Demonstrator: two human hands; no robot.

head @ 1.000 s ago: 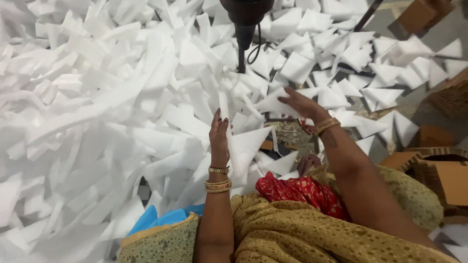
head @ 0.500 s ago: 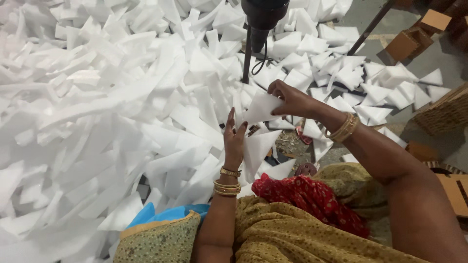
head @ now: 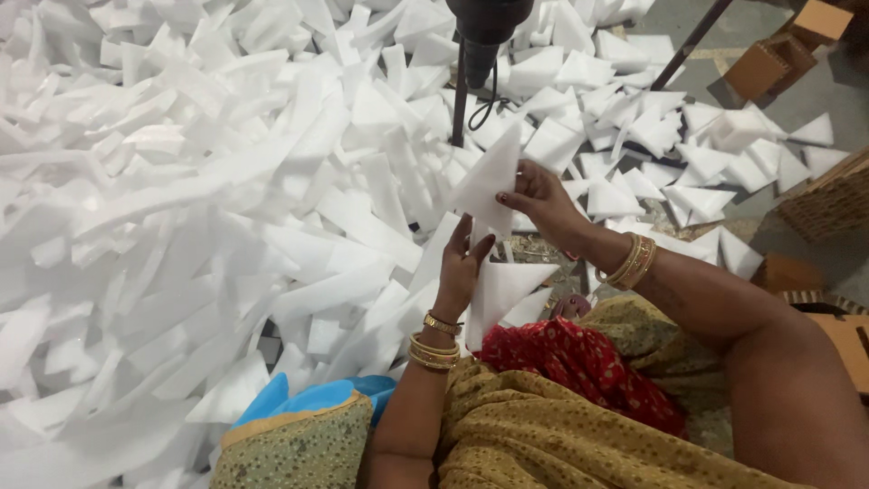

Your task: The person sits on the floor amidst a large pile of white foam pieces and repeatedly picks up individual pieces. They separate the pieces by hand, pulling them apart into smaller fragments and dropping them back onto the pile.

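Observation:
My right hand (head: pixel 540 201) pinches a white triangular foam piece (head: pixel 489 177) and holds it up in front of me. My left hand (head: pixel 463 264) rises just below it, fingers touching the lower edge of that piece. A second white foam triangle (head: pixel 502 288) lies right beside my left wrist, above my lap. Gold bangles sit on both wrists. A dark machine head (head: pixel 489 27) with a thin vertical rod (head: pixel 459 100) hangs just above and behind the lifted piece.
A huge heap of white foam strips and offcuts (head: pixel 181 208) covers the floor left and ahead. Loose foam triangles (head: pixel 688 163) lie at the right. Cardboard boxes (head: pixel 778 54) stand at the upper right, a woven basket (head: pixel 828 204) at the right edge. A blue cushion (head: pixel 317 398) is under my left knee.
My right hand has picked a foam triangle off the pile and lifted it toward the machine. My left hand rose from the heap to meet its lower edge.

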